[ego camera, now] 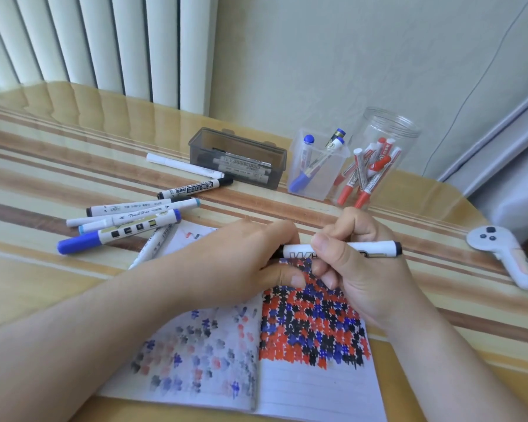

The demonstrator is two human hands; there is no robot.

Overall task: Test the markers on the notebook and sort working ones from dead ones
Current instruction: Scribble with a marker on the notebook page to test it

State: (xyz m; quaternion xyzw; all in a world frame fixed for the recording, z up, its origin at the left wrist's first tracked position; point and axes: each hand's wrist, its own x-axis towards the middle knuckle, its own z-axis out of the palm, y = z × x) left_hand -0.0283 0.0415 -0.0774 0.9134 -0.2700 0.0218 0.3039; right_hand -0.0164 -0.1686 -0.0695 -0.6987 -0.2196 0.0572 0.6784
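Lying loose at the left of the striped counter (73,141) is a cluster of markers (125,222), the nearest one with a blue cap and all of them pointing roughly left to right; one white pen (183,166) sits farther back. Behind them stands a smoky grey box (238,156) with more markers laid inside. The open notebook (317,388) lies near the viewer, its left page dotted with faint blotches and its right page thick with red, blue and black marks. Over the top of that right page the left hand (241,257) curls its fingers round the dark end of a white marker (366,249), whether cap or tip is hidden. The right hand (357,263) pinches the same marker's barrel between thumb and fingers, holding it level just above the page. Beyond the hands, a clear square cup (317,169) holds blue-capped markers, and just right of it a clear round jar (384,153) holds red ones. At the far right edge of the counter rests a pale handheld controller (500,254), well apart from the notebook.
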